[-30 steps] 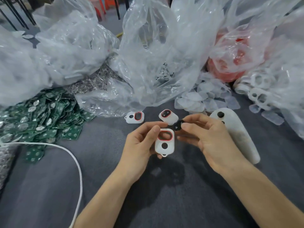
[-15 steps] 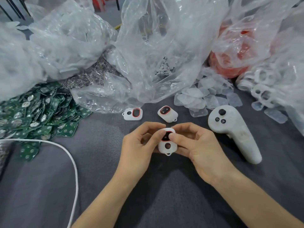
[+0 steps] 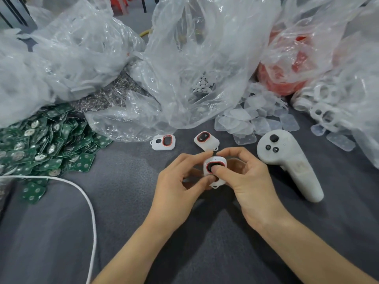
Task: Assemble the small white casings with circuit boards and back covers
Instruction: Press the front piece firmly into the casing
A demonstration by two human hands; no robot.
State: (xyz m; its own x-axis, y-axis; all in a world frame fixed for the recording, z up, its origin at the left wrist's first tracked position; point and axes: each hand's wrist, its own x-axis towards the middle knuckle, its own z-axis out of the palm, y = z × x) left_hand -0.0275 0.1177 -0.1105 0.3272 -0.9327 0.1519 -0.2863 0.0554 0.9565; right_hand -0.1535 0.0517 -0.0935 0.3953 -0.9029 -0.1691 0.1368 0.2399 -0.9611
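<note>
Left hand pinches the white casing by its side, just in front of two loose casings. Right hand grips it too, thumb on the dark insert in the red-ringed hole. I'd press flat and even so it seats without tilting

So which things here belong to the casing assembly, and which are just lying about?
Job: held casing in left hand and right hand; two loose casings; green circuit boards; clear covers.
Lying about: white controller; white cable.
</note>
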